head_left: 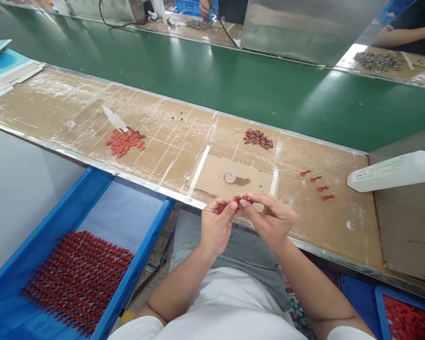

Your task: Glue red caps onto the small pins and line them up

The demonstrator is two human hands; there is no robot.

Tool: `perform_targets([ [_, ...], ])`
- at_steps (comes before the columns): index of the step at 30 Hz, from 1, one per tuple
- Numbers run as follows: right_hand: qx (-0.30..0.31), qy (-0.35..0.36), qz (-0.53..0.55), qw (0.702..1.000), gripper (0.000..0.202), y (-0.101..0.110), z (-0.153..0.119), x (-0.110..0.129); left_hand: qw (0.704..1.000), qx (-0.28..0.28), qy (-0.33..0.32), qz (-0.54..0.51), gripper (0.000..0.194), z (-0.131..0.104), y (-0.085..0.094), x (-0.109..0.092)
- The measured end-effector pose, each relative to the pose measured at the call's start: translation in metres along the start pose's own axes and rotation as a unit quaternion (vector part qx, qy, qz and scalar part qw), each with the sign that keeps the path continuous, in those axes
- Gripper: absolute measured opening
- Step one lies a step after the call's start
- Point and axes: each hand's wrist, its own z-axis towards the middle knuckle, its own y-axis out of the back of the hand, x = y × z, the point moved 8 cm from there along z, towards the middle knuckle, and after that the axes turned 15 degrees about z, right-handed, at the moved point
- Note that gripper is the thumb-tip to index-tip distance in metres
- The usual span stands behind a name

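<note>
My left hand (216, 225) pinches a small red part (236, 199) over the table's front edge. More red shows between its fingers, perhaps a disc. My right hand (272, 218) meets it there, its thumb and finger closed on the dark red end of the same part; fingertips hide the details. Just beyond the hands, a small clear cup (230, 177) stands on a taped cardboard piece (212, 174) beside a damp stain. Farther back lies a pile of small red-and-dark parts (258, 139). Several red pieces with dark stems (322, 188) stand in a row to the right.
Red discs (122, 143) lie at left by a white strip (114, 118). A blue tray (141, 250) at lower left holds rows of red pieces. A white bottle (393, 171) lies or leans at right. Past the green belt (212, 71), other people's hands and arms show.
</note>
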Motion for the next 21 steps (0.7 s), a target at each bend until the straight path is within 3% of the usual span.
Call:
perform_targets([
  [8,-0.033,0.0,0.015,0.999,0.032,0.006,0.0,-0.004,0.999,0.015,-0.02,0.021,0.013,-0.001,-0.001,0.001],
  [21,-0.069,-0.071,0.043,0.994,0.023,0.015,-0.003,-0.017,0.996,0.023,-0.062,0.054,0.014,-0.002,-0.003,0.0],
])
